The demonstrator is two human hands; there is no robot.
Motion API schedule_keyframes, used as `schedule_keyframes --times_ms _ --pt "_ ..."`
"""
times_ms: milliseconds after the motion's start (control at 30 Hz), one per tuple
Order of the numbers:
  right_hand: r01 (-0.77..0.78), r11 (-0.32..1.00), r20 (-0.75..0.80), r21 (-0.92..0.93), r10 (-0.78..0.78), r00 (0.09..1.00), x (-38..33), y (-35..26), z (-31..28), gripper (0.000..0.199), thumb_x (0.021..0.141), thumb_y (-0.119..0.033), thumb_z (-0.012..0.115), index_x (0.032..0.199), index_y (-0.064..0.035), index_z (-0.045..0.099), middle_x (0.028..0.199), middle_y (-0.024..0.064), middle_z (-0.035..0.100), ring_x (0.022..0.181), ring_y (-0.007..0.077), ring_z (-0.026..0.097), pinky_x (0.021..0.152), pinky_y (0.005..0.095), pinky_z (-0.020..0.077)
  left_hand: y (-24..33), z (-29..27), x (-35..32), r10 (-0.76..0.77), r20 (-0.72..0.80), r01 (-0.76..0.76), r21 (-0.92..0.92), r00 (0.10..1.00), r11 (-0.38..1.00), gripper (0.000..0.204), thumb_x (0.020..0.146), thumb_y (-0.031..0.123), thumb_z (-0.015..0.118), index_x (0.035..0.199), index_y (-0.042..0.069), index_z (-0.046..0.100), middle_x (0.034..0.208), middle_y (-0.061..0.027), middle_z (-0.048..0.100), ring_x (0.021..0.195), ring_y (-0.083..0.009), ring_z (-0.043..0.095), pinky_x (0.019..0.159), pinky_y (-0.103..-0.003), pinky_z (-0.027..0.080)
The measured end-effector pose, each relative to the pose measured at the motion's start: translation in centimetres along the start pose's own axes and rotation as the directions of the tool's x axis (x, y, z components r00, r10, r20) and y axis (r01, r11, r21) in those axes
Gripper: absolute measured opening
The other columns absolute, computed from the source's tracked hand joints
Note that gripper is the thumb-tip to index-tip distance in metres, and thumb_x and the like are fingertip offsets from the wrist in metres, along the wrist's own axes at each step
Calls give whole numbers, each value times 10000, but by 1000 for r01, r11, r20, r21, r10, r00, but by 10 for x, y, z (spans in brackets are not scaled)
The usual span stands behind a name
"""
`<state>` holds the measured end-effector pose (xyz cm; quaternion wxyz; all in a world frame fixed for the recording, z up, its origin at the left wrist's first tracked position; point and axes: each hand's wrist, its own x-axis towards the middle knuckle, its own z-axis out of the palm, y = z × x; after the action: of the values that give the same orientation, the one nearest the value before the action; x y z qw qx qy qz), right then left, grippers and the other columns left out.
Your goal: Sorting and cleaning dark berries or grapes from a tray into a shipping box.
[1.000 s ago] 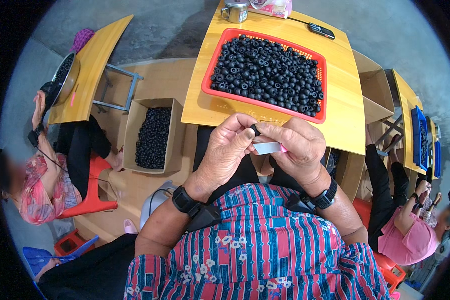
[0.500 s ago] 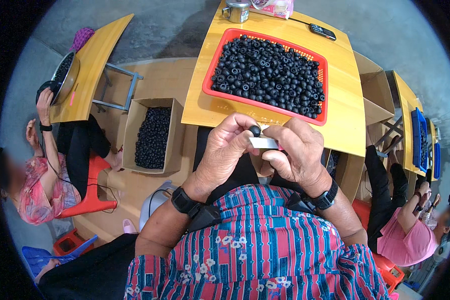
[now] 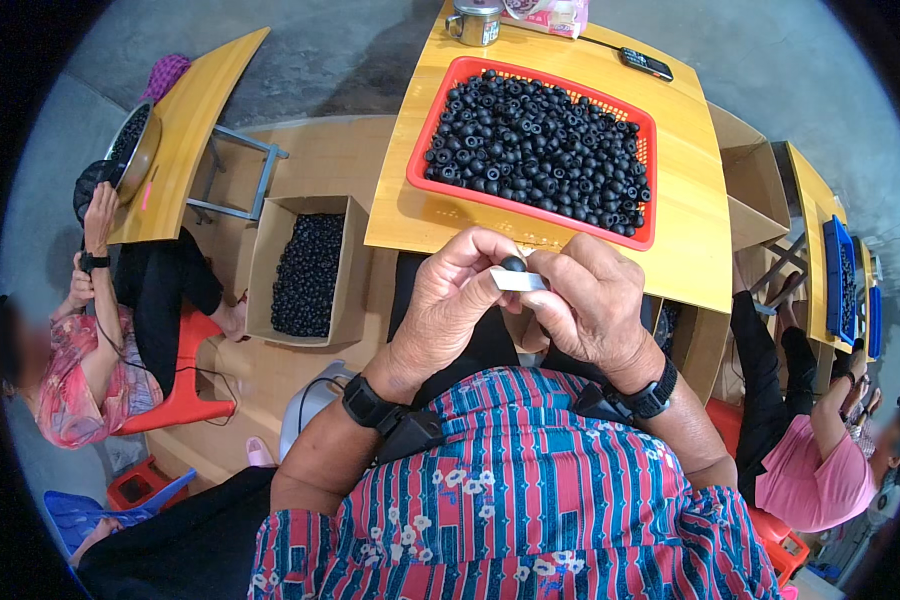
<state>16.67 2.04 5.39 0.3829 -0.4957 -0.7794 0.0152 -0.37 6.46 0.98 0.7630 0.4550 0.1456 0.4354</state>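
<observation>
Between the fingers of my left hand sits a small round black piece, pinched by thumb and forefinger. My right hand is closed on a short, flat silver blade, which lies against the near side of the black piece; the handle is hidden in my fingers. Both hands are close together just off the table's near edge. Beyond them a red plastic basket stands on the yellow table, heaped with similar black pieces, many with a hole in them.
A metal mug, a pink-and-white packet and a black phone lie at the table's far side. On the floor to the left, a cardboard box holds more black pieces. Co-workers sit left and right.
The blade has turned a little and moved against the black piece, now covering its lower part. My right fingers have shifted slightly left. The left co-worker's hands have moved.
</observation>
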Motion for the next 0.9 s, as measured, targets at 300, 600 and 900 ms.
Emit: schedule_keyframes --times_ms 300,600,900 --pt "-15 999 -22 29 15 1000 2 0 0 277 697 -271 726 874 -68 665 628 74 493 558 243 544 507 361 436 1 1 1 1 13 -1 -9 1000 1000 213 931 207 591 1056 40 545 883 -23 583 787 -60 574 729 -202 492" --pt "-251 945 5 210 256 967 0 21 -2 156 802 -125 611 906 -25 670 747 127 599 621 296 573 567 350 467 -2 -3 -1 -80 4 80 -14 997 997 192 932 200 592 1014 33 547 857 -17 564 760 -69 566 723 -215 488" --pt "-74 956 -49 285 92 995 7 3 6 317 686 -117 746 998 -99 701 678 51 587 609 194 579 575 316 469 -8 -5 -1 -107 -50 103 -84 993 991 249 936 254 584 1044 36 534 871 -22 574 780 -83 573 711 -219 488"
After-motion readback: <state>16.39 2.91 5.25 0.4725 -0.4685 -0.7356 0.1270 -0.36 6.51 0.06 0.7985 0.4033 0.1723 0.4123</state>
